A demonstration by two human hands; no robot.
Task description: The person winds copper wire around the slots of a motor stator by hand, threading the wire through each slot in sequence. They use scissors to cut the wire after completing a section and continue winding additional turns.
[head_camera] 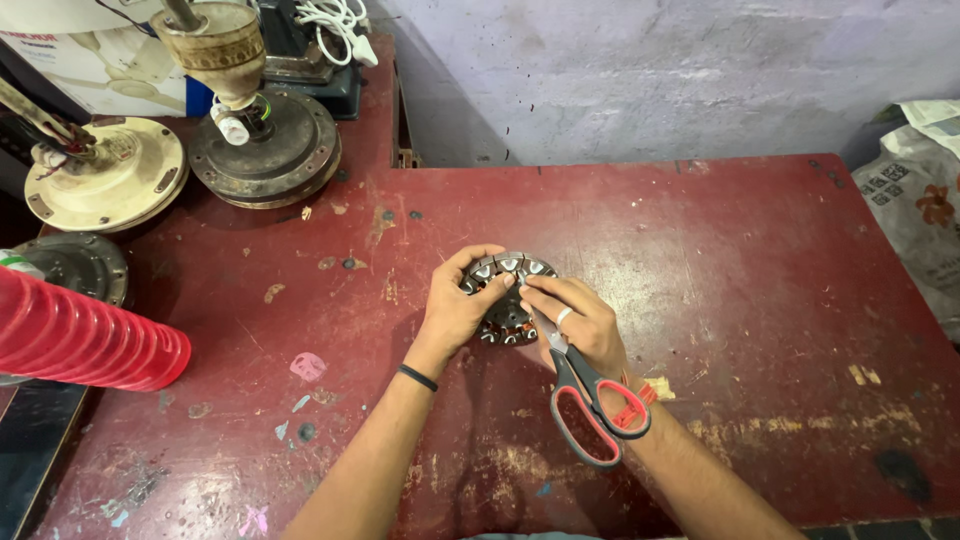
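Two hands met over a round motor stator [507, 296] near the middle of a worn red table [760, 260] in the single head view. The left hand [458, 308] curled around the stator's left edge, thumb on the top rim, fingers closed on it so that it stood tilted off the tabletop. The right hand [580, 322] pinched at the stator's upper right with thumb and forefinger closed, what lay between them being too small to tell, while a pair of red-and-black scissors [590, 405] hung from the same hand, handles pointing back toward the wrist and blades hidden under the palm.

The likeliest trouble seemed to come from those scissors: with the blades tucked close to the copper windings, a slip of the right hand could nick the wire or the left fingers. The tilted stator might also twist out of the left hand's hold if the pull from the right were uneven.

At the far left of the table stood a cream fan motor housing [105, 185], a dark rusted one [265, 150], and a red ribbed cylinder [85, 340], all well apart from the hands.
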